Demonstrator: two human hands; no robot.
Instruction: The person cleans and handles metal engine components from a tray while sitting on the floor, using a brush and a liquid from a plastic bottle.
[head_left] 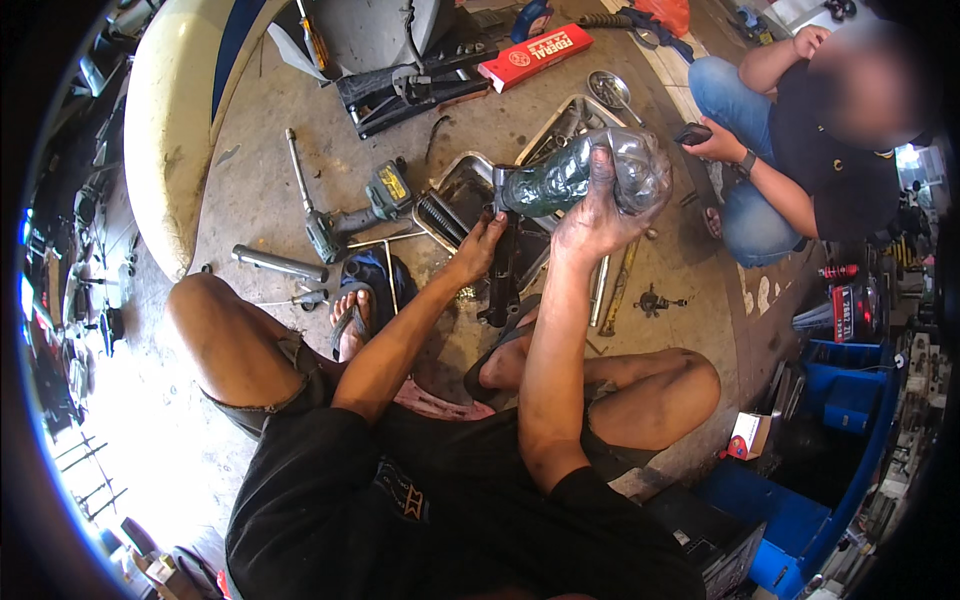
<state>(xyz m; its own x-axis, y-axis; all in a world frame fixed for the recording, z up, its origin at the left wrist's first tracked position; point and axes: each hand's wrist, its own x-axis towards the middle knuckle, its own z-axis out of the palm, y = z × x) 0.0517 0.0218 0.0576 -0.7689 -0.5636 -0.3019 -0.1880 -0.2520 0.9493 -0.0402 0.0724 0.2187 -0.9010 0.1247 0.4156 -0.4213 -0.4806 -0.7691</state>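
My right hand (598,215) is closed round a clear plastic bottle (555,185), tipped on its side with its neck toward the left. Dark greenish liquid shows inside it. The bottle's neck meets the top of a dark metal fork tube (503,262), though the exact contact is hidden. My left hand (478,248) grips that tube near its upper end, fingers against its left side. Just behind the tube sits a metal tray (470,160) with a coil spring (446,218) in it. Another tray (575,105), holding metal parts, lies beyond the bottle.
A cordless impact wrench (360,205) and a bare metal tube (280,263) lie on the floor to the left. A red box (535,58) is at the far side. At right, a co-worker (800,150) crouches, holding a phone. Blue bins (850,400) stand at lower right.
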